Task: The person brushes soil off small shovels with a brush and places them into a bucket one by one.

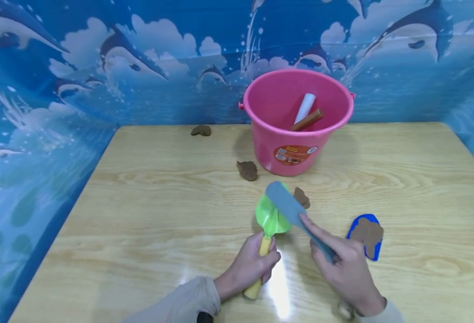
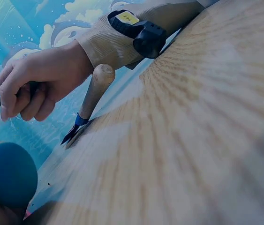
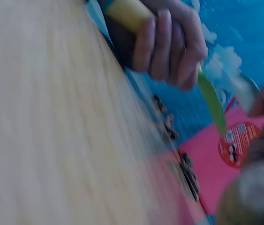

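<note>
The left hand [image 1: 253, 264] grips the yellow handle of a small green toy shovel [image 1: 266, 216], its head pointing away from the person. In the right hand [image 1: 347, 267] is a flat blue-grey tool with a rounded blade [image 1: 287, 202], the index finger stretched along it. That blade lies over the right part of the green head in the head view. A brown clay-like lump [image 1: 302, 198] sits on the table just beyond them. Right of the right hand, a blue shovel [image 1: 376, 253] bears a flattened brown lump [image 1: 367, 233]; its wooden handle [image 2: 94, 91] shows in the left wrist view.
A pink bucket [image 1: 261, 146] stands at the back of the wooden table [image 1: 140, 215], with a white stick [image 1: 304, 107] and a brown stick [image 1: 307, 120] inside. More brown lumps lie left of it [image 1: 247, 171] and near the back edge [image 1: 201, 130]. A dolphin-print cloth [image 1: 180, 76] hangs behind.
</note>
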A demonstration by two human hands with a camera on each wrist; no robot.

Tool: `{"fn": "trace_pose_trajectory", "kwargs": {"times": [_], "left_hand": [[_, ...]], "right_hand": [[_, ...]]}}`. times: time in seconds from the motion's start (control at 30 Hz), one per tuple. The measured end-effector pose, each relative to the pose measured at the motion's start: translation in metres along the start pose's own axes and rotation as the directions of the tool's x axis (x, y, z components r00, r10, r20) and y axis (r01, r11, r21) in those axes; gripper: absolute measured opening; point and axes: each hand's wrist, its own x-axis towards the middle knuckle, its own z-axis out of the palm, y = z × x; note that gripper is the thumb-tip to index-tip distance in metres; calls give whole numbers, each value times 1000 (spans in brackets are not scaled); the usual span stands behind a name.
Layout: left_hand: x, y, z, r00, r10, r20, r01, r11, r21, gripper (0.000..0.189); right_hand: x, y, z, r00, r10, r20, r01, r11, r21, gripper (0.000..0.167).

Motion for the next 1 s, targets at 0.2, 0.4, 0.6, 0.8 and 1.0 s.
{"fn": "trace_pose_trajectory", "kwargs": {"times": [0.2,0.4,0.6,0.8,1.0], "left_hand": [[0,2,1,999,-31,-24,31,999,-21,17],[-1,2,2,999,-44,-31,42,998,-39,18],[-2,23,-6,997,13,-75,-8,998,69,15],[-3,95,-25,983,158,-96,-103,900,424,18],[15,170,-38,995,95,-38,-50,777,627,40]], "right_hand": [[-3,0,-3,991,57,118,-44,993,-110,51],[-3,16,-22,979,203,-24,-203,951,-235,53],[-6,13,-42,921,373,-110,-387,906,-169,52],[-14,4,-62,774,595,-216,-626,769,-127,49],[-12,3,-66,773,603,-199,-629,770,-110,48]]}}
